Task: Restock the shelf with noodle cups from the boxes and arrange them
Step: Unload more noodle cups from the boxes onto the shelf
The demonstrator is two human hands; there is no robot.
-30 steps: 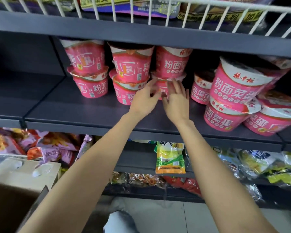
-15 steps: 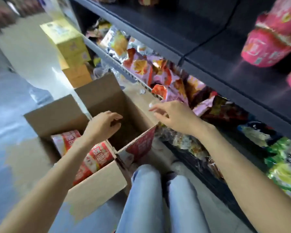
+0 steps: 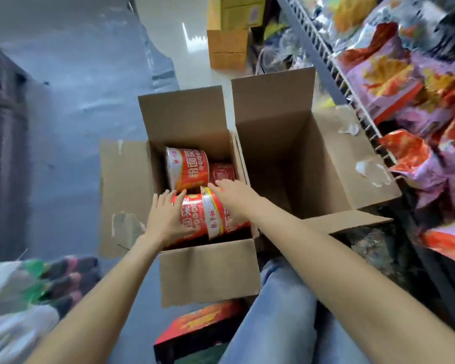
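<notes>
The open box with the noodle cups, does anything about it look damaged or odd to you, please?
Yes: the left flap of the box has torn, peeled patches of its surface, probably where tape came off. The noodle cups inside lie on their sides.

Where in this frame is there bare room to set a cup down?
The right box looks empty inside, between the left box and the wire shelf. Bare floor lies left of the flaps. The left box is crowded: noodle cups, both hands.

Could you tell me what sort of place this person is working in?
Most likely a shop aisle during restocking: snack bags fill a wire-fronted shelf, and an open cardboard box of noodle cups stands on the floor.
</notes>
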